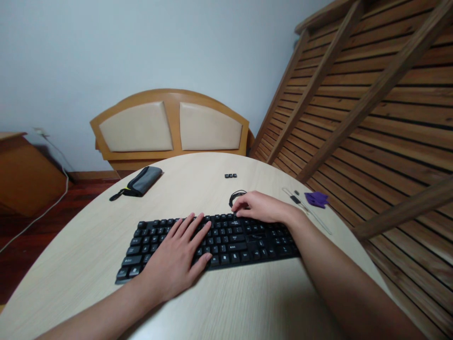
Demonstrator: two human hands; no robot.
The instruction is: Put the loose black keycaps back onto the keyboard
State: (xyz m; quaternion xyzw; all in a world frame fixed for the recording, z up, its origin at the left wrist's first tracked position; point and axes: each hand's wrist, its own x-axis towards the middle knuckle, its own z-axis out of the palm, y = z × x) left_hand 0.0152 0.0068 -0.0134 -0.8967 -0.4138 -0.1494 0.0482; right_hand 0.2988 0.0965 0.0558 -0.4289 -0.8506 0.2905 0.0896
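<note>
A black keyboard (226,238) lies across the round pale wooden table (219,307). My left hand (179,257) rests flat on its left half, fingers stretched out and holding nothing. My right hand (262,207) reaches over the keyboard's top edge with its fingertips curled together on a key in the upper row; whether they grip anything is hidden. Just behind that hand lies the coiled black cable (236,195).
Three loose black keycaps (230,176) sit farther back. A grey pouch (141,182) lies at the back left. A purple tool (316,199) and thin metal tools (300,202) lie at the right edge. Beyond are a headboard (170,125) and slatted wooden frame (371,108).
</note>
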